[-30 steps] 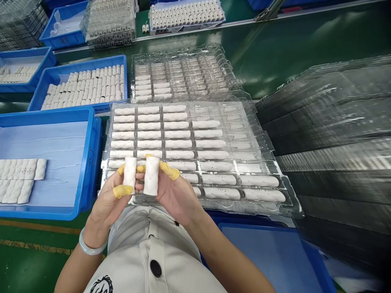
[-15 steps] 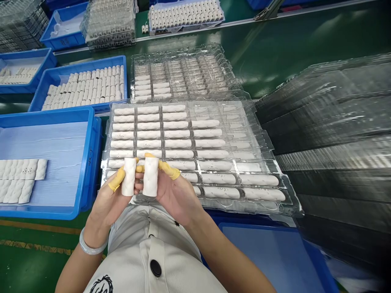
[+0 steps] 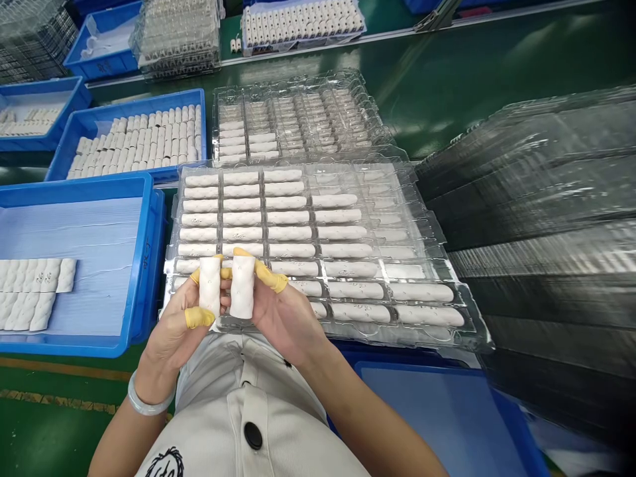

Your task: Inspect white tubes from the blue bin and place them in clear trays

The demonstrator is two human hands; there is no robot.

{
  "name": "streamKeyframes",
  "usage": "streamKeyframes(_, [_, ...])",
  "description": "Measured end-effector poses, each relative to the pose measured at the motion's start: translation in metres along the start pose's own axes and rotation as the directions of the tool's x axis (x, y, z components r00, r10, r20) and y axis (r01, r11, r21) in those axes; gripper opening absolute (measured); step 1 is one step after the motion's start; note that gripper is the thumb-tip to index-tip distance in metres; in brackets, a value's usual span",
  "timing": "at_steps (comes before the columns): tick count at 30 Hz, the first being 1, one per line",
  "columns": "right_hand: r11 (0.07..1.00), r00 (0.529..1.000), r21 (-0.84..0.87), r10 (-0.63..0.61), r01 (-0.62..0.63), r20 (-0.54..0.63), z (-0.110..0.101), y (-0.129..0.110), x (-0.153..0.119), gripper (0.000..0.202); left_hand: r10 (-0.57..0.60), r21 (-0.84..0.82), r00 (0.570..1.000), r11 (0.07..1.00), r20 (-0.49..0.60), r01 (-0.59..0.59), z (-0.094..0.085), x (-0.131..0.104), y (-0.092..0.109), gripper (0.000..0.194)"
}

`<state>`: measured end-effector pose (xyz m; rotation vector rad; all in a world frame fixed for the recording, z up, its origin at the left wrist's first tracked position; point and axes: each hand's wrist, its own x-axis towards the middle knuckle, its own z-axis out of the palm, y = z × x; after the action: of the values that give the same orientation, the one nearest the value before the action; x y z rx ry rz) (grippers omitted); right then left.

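Yellow covers sit on some fingertips of both hands. My left hand [image 3: 176, 328] grips a short white wavy piece [image 3: 209, 285] upright, its thumb across the lower end. Close beside it, apart by a small gap, a second white piece [image 3: 242, 287] is held upright in my right hand [image 3: 283, 315]. Both pieces are in front of the near edge of a clear plastic tray [image 3: 477, 324], whose slots hold rows of similar white pieces [image 3: 360, 313]. The fingers behind the two pieces are partly hidden.
At the left, a blue bin [image 3: 130, 265] holds white pieces on a pale sheet. Another blue bin [image 3: 203, 126] of pieces lies behind it. More clear trays [image 3: 298, 119] stand farther back. Stacked trays [image 3: 546, 232] rise at the right, and a blue container [image 3: 437, 411] is below them.
My left thumb has moved down from the upper side of its piece to the lower end. Both pieces have shifted slightly, the right-hand one a little to the left.
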<state>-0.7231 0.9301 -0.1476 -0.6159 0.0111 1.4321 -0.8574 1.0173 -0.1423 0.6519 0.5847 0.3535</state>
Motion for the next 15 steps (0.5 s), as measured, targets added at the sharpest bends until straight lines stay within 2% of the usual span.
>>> streamKeyframes(2, [1.0,1.0,0.0,-0.006,0.006,0.007,0.001,0.0,-0.001,0.031,-0.001,0.004,1.0,1.0,-0.016,0.001,0.0,0.0,0.0,0.054])
streamKeyframes(5, [0.999,1.0,-0.036,-0.012,0.011,-0.025,0.003,0.002,-0.003,0.037,0.014,-0.012,0.996,1.0,-0.089,-0.016,0.005,0.001,-0.003,0.038])
streamKeyframes(8, [0.981,0.994,-0.191,-0.042,0.022,-0.101,0.003,0.01,-0.005,0.053,0.046,0.005,0.987,0.999,-0.155,-0.046,0.013,0.003,-0.008,0.031])
streamKeyframes(11, [0.909,0.974,-0.408,-0.16,0.081,-0.162,0.0,0.021,-0.004,0.068,0.097,0.06,0.97,0.995,-0.225,-0.085,0.019,0.005,-0.014,0.029])
streamKeyframes(13, [0.853,0.962,-0.512,-0.216,0.103,-0.166,-0.002,0.025,-0.003,0.073,0.125,0.072,0.954,0.991,-0.272,-0.11,0.021,0.007,-0.016,0.029])
streamKeyframes(15, [0.831,0.966,-0.549,-0.206,0.09,-0.153,-0.002,0.025,-0.003,0.075,0.133,0.073,0.946,0.99,-0.295,-0.117,0.022,0.007,-0.016,0.031])
